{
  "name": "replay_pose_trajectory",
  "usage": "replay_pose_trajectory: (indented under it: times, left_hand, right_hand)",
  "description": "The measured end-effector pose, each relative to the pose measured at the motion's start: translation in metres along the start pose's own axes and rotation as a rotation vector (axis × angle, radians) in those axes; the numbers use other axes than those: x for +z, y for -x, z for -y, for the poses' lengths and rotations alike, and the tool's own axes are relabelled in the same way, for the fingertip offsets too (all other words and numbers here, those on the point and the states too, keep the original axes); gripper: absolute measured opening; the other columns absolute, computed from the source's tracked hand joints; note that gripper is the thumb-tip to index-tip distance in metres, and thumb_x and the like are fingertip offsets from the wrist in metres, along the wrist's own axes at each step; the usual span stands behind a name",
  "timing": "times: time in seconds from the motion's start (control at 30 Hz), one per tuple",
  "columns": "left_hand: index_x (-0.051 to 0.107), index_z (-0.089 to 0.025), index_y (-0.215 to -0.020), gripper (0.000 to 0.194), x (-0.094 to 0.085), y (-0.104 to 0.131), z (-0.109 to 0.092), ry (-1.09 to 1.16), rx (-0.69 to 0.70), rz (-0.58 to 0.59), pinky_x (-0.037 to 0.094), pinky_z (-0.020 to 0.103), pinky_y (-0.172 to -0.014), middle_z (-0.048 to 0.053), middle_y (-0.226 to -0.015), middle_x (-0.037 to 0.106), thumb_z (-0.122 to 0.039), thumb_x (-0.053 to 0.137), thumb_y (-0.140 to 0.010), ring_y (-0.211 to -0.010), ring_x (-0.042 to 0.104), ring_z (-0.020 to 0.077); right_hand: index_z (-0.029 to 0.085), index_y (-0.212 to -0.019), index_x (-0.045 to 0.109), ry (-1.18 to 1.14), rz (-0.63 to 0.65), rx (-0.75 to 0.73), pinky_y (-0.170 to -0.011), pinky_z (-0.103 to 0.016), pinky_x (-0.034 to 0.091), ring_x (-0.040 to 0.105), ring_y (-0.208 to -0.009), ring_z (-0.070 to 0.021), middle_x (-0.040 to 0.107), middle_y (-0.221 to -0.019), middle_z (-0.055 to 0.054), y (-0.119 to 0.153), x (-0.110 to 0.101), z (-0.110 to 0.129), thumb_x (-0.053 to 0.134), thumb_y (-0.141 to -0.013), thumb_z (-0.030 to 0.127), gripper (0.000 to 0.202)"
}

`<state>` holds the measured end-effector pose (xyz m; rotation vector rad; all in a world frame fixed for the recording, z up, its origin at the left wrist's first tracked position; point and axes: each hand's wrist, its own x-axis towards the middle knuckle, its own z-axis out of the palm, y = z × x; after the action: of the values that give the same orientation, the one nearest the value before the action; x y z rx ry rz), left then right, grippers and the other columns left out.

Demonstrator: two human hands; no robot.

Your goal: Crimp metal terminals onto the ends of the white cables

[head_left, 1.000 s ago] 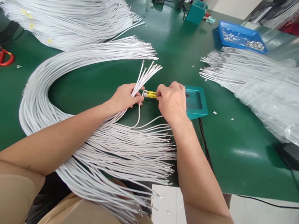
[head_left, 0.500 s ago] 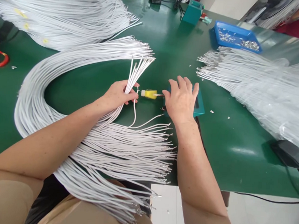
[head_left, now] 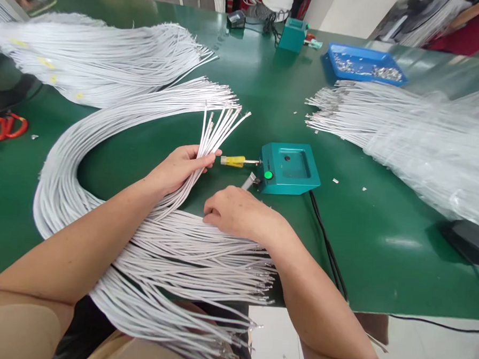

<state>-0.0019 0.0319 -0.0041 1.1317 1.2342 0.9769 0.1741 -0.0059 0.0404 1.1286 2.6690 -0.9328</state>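
Note:
A small bunch of white cables (head_left: 215, 138) fans upward from my left hand (head_left: 182, 166), whose fingers and thumb close round it. My right hand (head_left: 235, 211) rests on the white cables (head_left: 203, 252) spread before me, its fingers curled down; what they pinch, if anything, is hidden. Just above it stands a teal box (head_left: 312, 172) with a green button and a recessed top. From its left side a yellow-handled piece (head_left: 234, 161) points toward my left hand, and a pale lever (head_left: 248, 181) sits below that.
A large cable bundle (head_left: 121, 55) lies at the back left, near red-handled scissors (head_left: 7, 126). At the right are plastic-wrapped cables (head_left: 426, 136), a blue tray (head_left: 365, 76) of small metal parts and a black block (head_left: 467, 239). Another teal box (head_left: 292, 35) stands behind.
My right hand has left the teal box and come down-left onto the spread cables. The single cable near the yellow-handled piece has left that spot. The view has shifted slightly.

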Motion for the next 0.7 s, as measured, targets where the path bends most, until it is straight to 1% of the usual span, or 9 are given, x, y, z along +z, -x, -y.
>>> replay_pose_trajectory:
  times: [0.07,0.13,0.17,0.23,0.3,0.37,0.43,0.53,0.7]
  left_hand:
    - [0.078,-0.017,-0.091,0.035,0.001,0.002,-0.001,-0.042,0.025,-0.016,0.044,0.027,-0.07,0.004,-0.083,0.07,-0.044,0.082,-0.07,-0.074,0.059,0.0145]
    - [0.077,-0.017,-0.09,0.032,0.002,0.004,-0.004,-0.084,0.056,-0.011,0.045,0.028,-0.072,0.003,-0.08,0.07,-0.041,0.082,-0.07,-0.075,0.061,0.0159]
    - [0.077,-0.018,-0.089,0.029,0.003,0.005,-0.005,-0.104,0.07,0.0,0.045,0.029,-0.073,0.002,-0.078,0.071,-0.04,0.081,-0.071,-0.075,0.061,0.0165]
    - [0.076,-0.017,-0.084,0.025,0.006,0.009,-0.008,-0.161,0.082,0.036,0.046,0.031,-0.075,0.003,-0.077,0.072,-0.04,0.079,-0.074,-0.075,0.063,0.0177]
    - [0.075,-0.017,-0.08,0.023,0.009,0.013,-0.011,-0.239,0.081,0.072,0.048,0.033,-0.078,0.004,-0.077,0.073,-0.04,0.077,-0.075,-0.076,0.065,0.0195]
    - [0.075,-0.017,-0.083,0.023,0.011,0.016,-0.012,-0.262,0.065,0.109,0.049,0.036,-0.081,0.005,-0.08,0.074,-0.039,0.077,-0.075,-0.079,0.068,0.0214]
    - [0.074,-0.018,-0.089,0.024,0.013,0.019,-0.013,-0.187,0.067,0.138,0.051,0.038,-0.087,0.005,-0.087,0.076,-0.038,0.077,-0.076,-0.086,0.07,0.0226]
    - [0.069,-0.018,-0.09,0.026,0.014,0.02,-0.012,-0.002,0.091,0.152,0.052,0.038,-0.092,0.006,-0.1,0.075,-0.038,0.078,-0.076,-0.097,0.071,0.0226]
    - [0.061,-0.017,-0.088,0.031,0.015,0.018,-0.013,0.023,0.052,0.223,0.052,0.027,-0.066,0.004,-0.086,0.071,-0.036,0.081,-0.074,-0.082,0.072,0.0198]
  right_hand:
    - [0.022,-0.079,0.078,-0.165,0.06,-0.013,-0.06,-0.03,0.044,0.063,-0.069,-0.0173,0.073,-0.074,-0.004,0.007,-0.009,-0.004,0.063,-0.087,0.025,0.017]
    - [0.02,-0.071,0.073,-0.379,-0.02,0.045,-0.055,-0.026,0.044,0.06,-0.059,-0.012,0.072,-0.07,-0.001,0.01,-0.019,-0.012,0.059,-0.089,0.027,0.024]
    - [0.019,-0.071,0.071,-0.511,-0.136,0.101,-0.051,-0.024,0.044,0.057,-0.053,-0.0098,0.071,-0.07,-0.001,0.009,-0.022,-0.018,0.058,-0.09,0.029,0.025]
    - [0.018,-0.079,0.067,-0.748,-0.477,0.195,-0.044,-0.022,0.042,0.053,-0.047,-0.007,0.07,-0.075,-0.001,0.004,-0.026,-0.03,0.059,-0.091,0.037,0.024]
    - [0.019,-0.084,0.063,-0.929,-0.784,0.197,-0.042,-0.02,0.044,0.054,-0.047,-0.0063,0.068,-0.077,0.0,-0.002,-0.026,-0.039,0.064,-0.088,0.041,0.023]
    - [0.019,-0.079,0.059,-1.057,-0.908,0.146,-0.045,-0.02,0.048,0.055,-0.049,-0.0066,0.063,-0.07,0.002,-0.008,-0.024,-0.044,0.068,-0.085,0.039,0.023]
    - [0.018,-0.072,0.057,-1.138,-0.892,0.101,-0.048,-0.02,0.05,0.054,-0.049,-0.0067,0.058,-0.061,0.004,-0.011,-0.021,-0.044,0.071,-0.083,0.037,0.026]
    - [0.017,-0.068,0.061,-1.195,-0.739,0.041,-0.05,-0.021,0.048,0.052,-0.05,-0.0066,0.056,-0.056,0.005,-0.013,-0.017,-0.039,0.076,-0.078,0.04,0.029]
    - [0.016,-0.072,0.071,-1.209,-0.605,0.045,-0.045,-0.02,0.035,0.049,-0.054,-0.0057,0.063,-0.065,0.001,-0.016,-0.012,-0.033,0.081,-0.071,0.042,0.029]
